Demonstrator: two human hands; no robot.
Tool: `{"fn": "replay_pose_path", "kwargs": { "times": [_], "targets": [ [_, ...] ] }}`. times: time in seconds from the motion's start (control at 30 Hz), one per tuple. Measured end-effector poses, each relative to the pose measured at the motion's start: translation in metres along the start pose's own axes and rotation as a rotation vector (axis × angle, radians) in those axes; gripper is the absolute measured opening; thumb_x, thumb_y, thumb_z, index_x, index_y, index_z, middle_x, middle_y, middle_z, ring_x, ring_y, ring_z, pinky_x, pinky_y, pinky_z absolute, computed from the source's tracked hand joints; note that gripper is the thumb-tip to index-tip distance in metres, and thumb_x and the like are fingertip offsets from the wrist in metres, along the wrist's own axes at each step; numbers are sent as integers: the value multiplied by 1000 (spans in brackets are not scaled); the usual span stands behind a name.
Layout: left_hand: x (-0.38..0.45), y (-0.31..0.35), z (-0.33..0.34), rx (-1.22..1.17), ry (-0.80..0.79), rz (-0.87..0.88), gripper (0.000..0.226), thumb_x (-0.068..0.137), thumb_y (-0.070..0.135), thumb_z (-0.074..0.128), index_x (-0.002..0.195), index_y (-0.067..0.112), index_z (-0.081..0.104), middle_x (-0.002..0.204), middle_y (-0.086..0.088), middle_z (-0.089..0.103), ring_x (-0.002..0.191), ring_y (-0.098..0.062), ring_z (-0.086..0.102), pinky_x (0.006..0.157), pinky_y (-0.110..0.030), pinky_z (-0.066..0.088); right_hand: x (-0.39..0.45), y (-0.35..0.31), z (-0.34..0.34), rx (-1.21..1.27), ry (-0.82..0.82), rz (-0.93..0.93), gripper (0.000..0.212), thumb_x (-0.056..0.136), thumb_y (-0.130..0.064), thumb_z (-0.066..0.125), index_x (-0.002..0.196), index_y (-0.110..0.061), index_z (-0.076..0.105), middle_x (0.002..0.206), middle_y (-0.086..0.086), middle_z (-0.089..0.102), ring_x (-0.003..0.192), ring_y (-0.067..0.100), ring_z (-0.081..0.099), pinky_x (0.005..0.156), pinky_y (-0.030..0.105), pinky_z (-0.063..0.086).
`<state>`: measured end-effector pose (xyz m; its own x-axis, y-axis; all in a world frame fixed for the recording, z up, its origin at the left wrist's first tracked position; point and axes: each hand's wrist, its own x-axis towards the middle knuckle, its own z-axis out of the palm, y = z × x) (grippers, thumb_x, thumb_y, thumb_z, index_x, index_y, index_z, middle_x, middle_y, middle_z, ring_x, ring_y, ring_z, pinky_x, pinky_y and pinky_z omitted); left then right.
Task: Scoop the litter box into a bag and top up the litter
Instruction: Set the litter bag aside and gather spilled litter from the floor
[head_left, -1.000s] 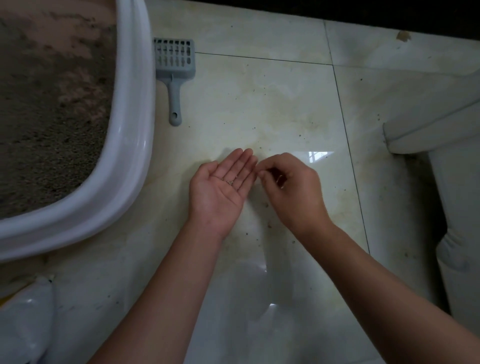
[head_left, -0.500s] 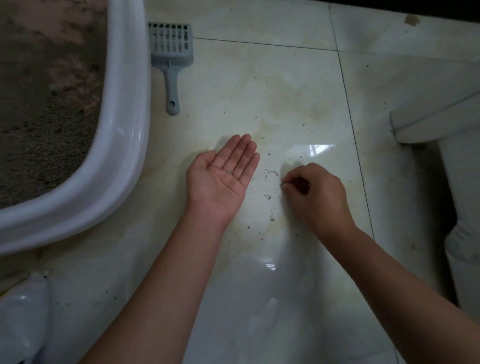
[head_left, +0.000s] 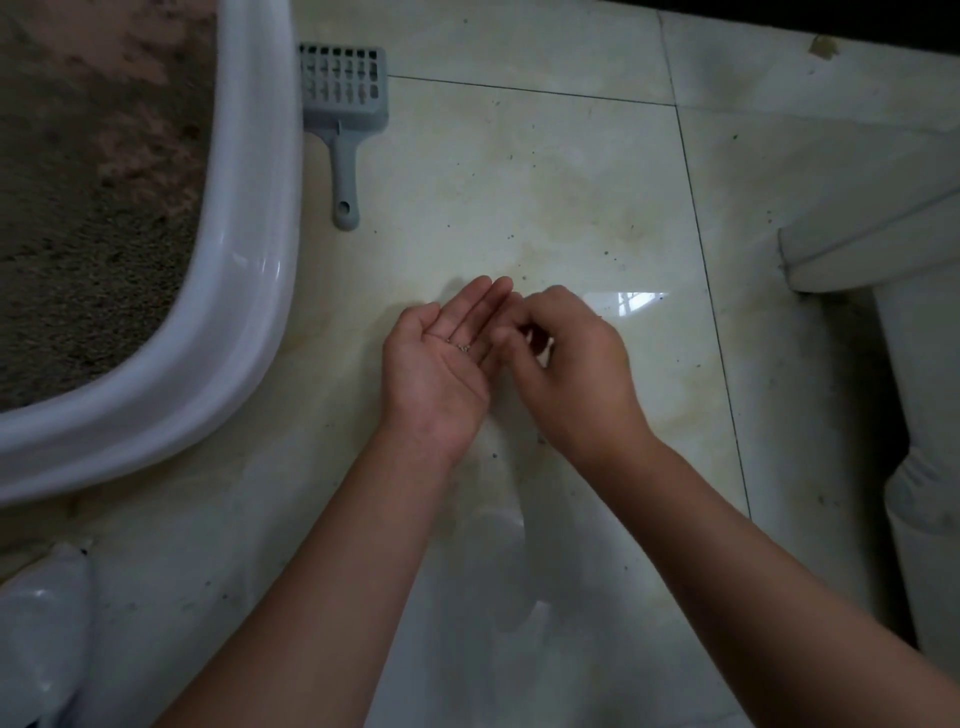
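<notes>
A white litter box (head_left: 249, 260) holding grey-brown litter (head_left: 78, 208) fills the upper left. Beside its rim, a grey slotted scoop (head_left: 343, 104) lies on the tile floor, handle pointing toward me. My left hand (head_left: 436, 374) is held flat, palm up, over the floor, with a few litter grains (head_left: 464, 347) lying at the base of its fingers. My right hand (head_left: 571, 374) is right against the left fingers, knuckles up, its fingertips curled in a pinch on tiny grains.
A glossy white bag (head_left: 41, 639) shows at the bottom left corner. A white fixture (head_left: 883, 249) stands along the right edge. Dark litter specks (head_left: 608, 254) dot the cream tiles beyond my hands.
My right hand lifted from the floor, where it was pinching at specks, and came back to my left fingers. The left hand stayed palm up.
</notes>
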<state>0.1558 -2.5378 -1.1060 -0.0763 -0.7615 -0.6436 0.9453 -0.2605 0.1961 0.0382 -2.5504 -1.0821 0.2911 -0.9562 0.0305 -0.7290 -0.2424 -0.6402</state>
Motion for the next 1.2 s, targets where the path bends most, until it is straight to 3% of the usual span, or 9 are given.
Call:
{"fn": "replay_pose_path", "kwargs": {
  "times": [0.1, 0.2, 0.27, 0.37, 0.47, 0.63, 0.83, 1.03, 1.2],
  "targets": [
    [1, 0, -1, 11, 2, 6, 47, 100, 26, 28, 116, -1, 63, 113, -17, 70, 95, -22, 71, 80, -30, 57, 7, 0, 3, 39, 53, -48, 14, 92, -17, 56, 91, -20, 70, 85, -4, 61, 75, 9, 56, 66, 22, 45],
    [0, -1, -2, -23, -15, 4, 46, 100, 24, 28, 116, -4, 61, 114, -20, 69, 105, -29, 68, 93, -39, 53, 14, 26, -6, 78, 211, 77, 13, 93, -17, 57, 92, -19, 70, 87, -6, 65, 78, 6, 59, 69, 27, 50],
    [0, -1, -2, -49, -23, 6, 46, 101, 23, 28, 116, -5, 61, 115, -21, 69, 107, -31, 68, 97, -42, 50, 15, 45, -10, 43, 164, 133, 12, 91, -19, 62, 99, -20, 70, 96, -7, 65, 86, 5, 59, 76, 29, 52],
    [-1, 2, -1, -95, -27, 1, 44, 100, 21, 29, 115, -4, 62, 116, -20, 68, 107, -31, 68, 99, -43, 49, 10, 60, -8, -137, 8, 57, 29, 87, -31, 68, 115, -22, 70, 115, -7, 59, 107, 7, 52, 85, 18, 44],
    [-1, 4, 0, -123, -31, -8, 44, 100, 21, 30, 114, -5, 62, 115, -20, 69, 106, -32, 68, 99, -43, 49, 5, 65, -3, -233, 22, -42, 34, 84, -33, 71, 118, -24, 70, 122, -6, 57, 108, 10, 48, 84, 16, 37],
    [-2, 4, 0, -135, -31, -13, 43, 99, 21, 31, 113, -5, 63, 115, -20, 69, 106, -32, 68, 99, -44, 49, 6, 66, 3, -159, 122, -28, 20, 82, -30, 74, 102, -27, 75, 113, -10, 63, 104, 9, 50, 84, 5, 33],
    [-2, 5, 1, -149, -39, -16, 44, 99, 21, 30, 113, -4, 63, 115, -20, 69, 105, -31, 68, 98, -44, 49, 3, 56, 14, -13, 210, 44, 9, 83, -18, 73, 89, -22, 77, 90, -7, 63, 92, 11, 56, 79, 18, 47],
    [-2, 5, 1, -161, -41, -7, 44, 99, 21, 30, 113, -4, 63, 114, -20, 69, 104, -32, 69, 98, -44, 49, 4, 53, 11, 58, 158, 115, 23, 82, -23, 74, 105, -24, 74, 92, -7, 61, 86, 7, 58, 79, 22, 51],
    [-3, 5, 2, -148, -32, -11, 44, 99, 21, 31, 113, -4, 63, 115, -20, 69, 104, -32, 69, 99, -44, 49, 9, 49, 16, 89, 215, 150, 14, 82, -19, 74, 95, -26, 76, 86, -8, 62, 83, 8, 57, 76, 28, 52]
  ]
}}
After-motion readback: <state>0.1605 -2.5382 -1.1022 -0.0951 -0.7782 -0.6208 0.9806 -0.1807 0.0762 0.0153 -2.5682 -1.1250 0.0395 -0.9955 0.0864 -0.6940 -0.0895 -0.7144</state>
